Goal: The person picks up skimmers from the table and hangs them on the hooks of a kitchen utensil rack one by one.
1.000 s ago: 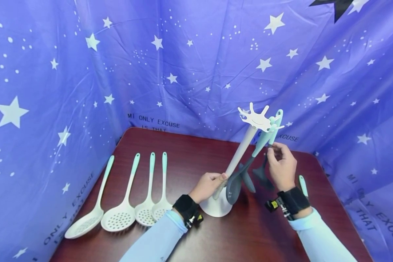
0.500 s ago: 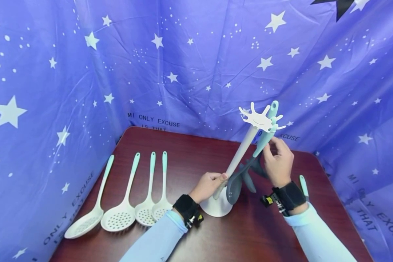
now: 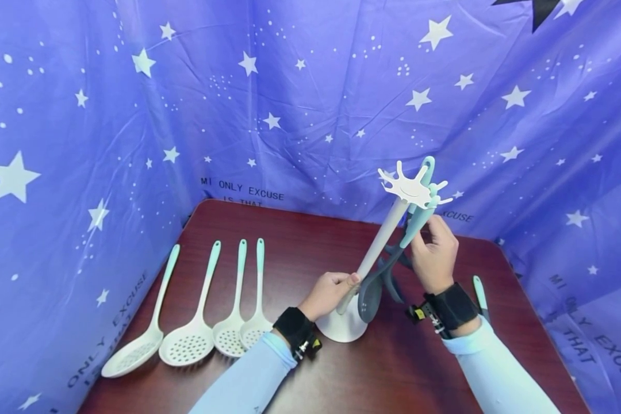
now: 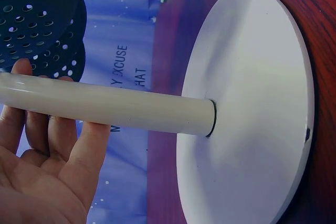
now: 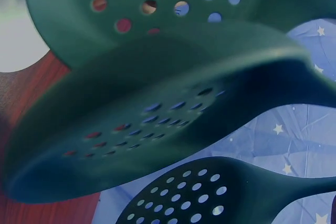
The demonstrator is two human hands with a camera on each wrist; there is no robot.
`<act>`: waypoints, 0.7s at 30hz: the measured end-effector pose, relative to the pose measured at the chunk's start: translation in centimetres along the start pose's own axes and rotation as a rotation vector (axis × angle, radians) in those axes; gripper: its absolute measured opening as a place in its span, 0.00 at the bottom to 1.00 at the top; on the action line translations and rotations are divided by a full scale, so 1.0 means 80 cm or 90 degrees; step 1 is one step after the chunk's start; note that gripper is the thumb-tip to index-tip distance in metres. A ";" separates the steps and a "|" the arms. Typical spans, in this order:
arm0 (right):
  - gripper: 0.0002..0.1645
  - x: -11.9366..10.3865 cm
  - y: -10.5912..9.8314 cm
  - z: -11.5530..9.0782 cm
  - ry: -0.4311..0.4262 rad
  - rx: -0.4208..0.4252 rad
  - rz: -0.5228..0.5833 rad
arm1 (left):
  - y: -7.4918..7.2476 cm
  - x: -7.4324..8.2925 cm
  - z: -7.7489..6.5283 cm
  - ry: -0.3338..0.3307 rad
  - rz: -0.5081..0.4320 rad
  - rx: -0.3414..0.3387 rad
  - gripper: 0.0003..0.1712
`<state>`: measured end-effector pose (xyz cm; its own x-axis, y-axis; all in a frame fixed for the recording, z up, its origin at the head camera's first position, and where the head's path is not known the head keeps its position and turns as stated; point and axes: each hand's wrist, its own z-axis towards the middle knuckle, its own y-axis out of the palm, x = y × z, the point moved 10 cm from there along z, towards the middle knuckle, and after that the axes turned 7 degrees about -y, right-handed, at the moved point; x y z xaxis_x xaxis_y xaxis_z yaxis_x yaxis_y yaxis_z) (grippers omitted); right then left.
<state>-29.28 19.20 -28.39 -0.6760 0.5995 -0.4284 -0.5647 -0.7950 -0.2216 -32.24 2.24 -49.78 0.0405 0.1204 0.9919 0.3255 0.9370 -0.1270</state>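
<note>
My left hand [image 3: 328,294] grips the white pole of a utensil stand [image 3: 385,237] low down, just above its round base [image 4: 252,129]. Dark slotted spoons [image 3: 371,299] with mint handles hang from the right side of the stand's hooked top. My right hand [image 3: 436,256] pinches another dark slotted spoon [image 5: 184,198] below its mint handle. The looped end of that handle stands up behind the hooks, while its bowl is mostly hidden behind the hand and the hanging spoons. In the right wrist view, two hanging bowls [image 5: 157,114] fill the space close to the held one.
White slotted spoons [image 3: 186,345] with mint handles lie in a row on the left of the dark red table [image 3: 290,253]. A further mint handle [image 3: 479,292] lies right of my right wrist. A blue star-print curtain [image 3: 310,103] surrounds the table.
My right hand has moved left with its slotted spoon, taking the handle from outside the hooks to behind them, close to the stand's top. My left hand stays on the pole.
</note>
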 end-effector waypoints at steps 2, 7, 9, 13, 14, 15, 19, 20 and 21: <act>0.03 -0.003 0.001 0.001 -0.006 0.002 0.008 | 0.001 0.000 0.000 0.000 0.002 -0.002 0.40; 0.05 -0.006 0.001 0.002 -0.029 0.009 0.021 | 0.001 0.000 0.001 0.006 0.003 -0.003 0.41; 0.05 -0.008 0.001 0.003 -0.038 0.010 0.021 | 0.001 0.000 0.001 0.008 0.000 -0.003 0.40; 0.05 -0.014 -0.001 0.004 -0.051 0.017 0.024 | 0.002 -0.001 0.001 0.004 -0.002 -0.003 0.38; 0.05 -0.015 -0.002 0.004 -0.054 0.019 0.025 | 0.002 -0.001 0.001 0.003 -0.001 -0.002 0.38; 0.05 -0.017 -0.002 0.005 -0.059 0.020 0.025 | 0.002 -0.001 0.001 0.001 0.001 -0.001 0.38; 0.04 -0.022 -0.003 0.005 -0.069 0.021 0.022 | 0.001 -0.001 0.000 -0.002 0.000 0.000 0.35; 0.04 -0.023 -0.002 0.005 -0.071 0.018 0.020 | 0.001 -0.001 0.000 -0.002 -0.001 -0.001 0.35; 0.03 -0.023 -0.002 0.005 -0.071 0.016 0.017 | 0.001 -0.001 0.000 -0.002 -0.001 -0.001 0.35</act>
<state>-28.12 18.24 -27.20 -0.7392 0.5852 -0.3332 -0.5558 -0.8096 -0.1887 -32.23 2.33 -49.86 0.0365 0.1193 0.9922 0.3270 0.9368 -0.1247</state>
